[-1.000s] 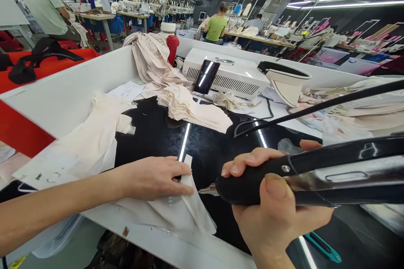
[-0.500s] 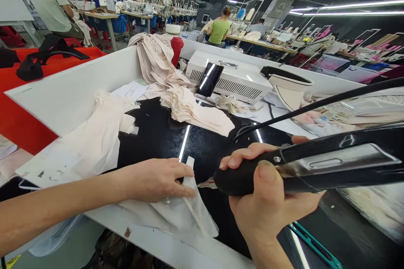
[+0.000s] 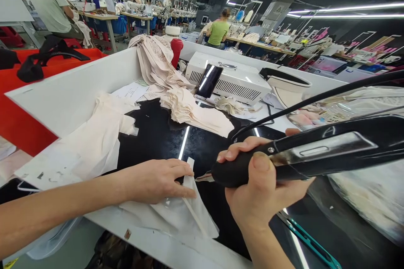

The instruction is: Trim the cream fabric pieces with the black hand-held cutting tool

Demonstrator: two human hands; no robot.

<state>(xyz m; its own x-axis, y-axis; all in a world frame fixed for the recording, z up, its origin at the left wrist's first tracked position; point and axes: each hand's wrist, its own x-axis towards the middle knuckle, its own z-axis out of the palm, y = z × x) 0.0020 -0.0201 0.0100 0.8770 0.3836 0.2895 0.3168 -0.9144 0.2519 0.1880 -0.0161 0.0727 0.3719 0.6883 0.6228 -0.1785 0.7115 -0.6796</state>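
Observation:
My left hand [image 3: 160, 180] lies on a pale, thin piece of fabric [image 3: 186, 214] near the table's front edge, its fingers stretched out. Between the thumb and the forefinger, a narrow strip of that fabric stands up. A black corded handheld tool [image 3: 303, 151] with a silver plate on its side is in my right hand [image 3: 259, 189], fingers wrapped round its rounded front end. The tool's thin metal tip [image 3: 205, 177] points left and is very close to the fabric strip; I cannot tell whether they touch. The cord arches above the tool.
Stacked beige fabric pieces [image 3: 202, 113] lie mid-table, with more pale fabric [image 3: 91, 138] on the left. Behind are a phone [image 3: 208, 80] and a white vented box [image 3: 243, 77]. A teal-handled tool [image 3: 312, 239] lies at the front right. Co-workers sit farther off.
My right hand has moved slightly left and up with the tool, bringing its tip closer to the fabric strip. My left hand has stayed almost still.

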